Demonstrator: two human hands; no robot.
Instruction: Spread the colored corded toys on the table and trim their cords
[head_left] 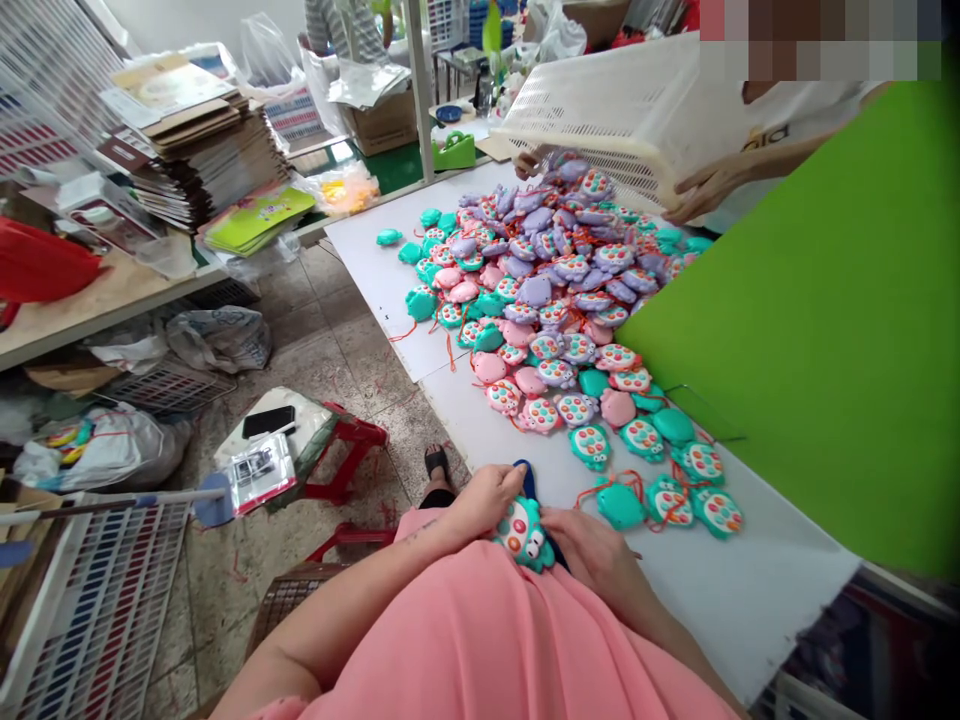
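Close against the pink shirt, my left hand [491, 500] is closed on a teal animal-shaped toy [519, 530] with round coloured buttons and goggle eyes. On the toy's other side, my right hand [589, 545] has its fingers bent and touching its edge. A thin dark tip pokes out past that hand; what it belongs to is hidden. Something dark blue [529, 478] shows behind the toy, its kind unclear. Nearest on the table lie a few teal toys [621, 505] with orange-red cords. Beyond them spreads a large heap of purple, pink and teal toys [536, 290].
A green panel [810, 330] stands along the right of the white table [757, 590]. Across the table, another person's hand [705, 185] holds a tipped white crate [600, 100] by the heap. To the left, a red stool [349, 450] bears a phone [268, 422].
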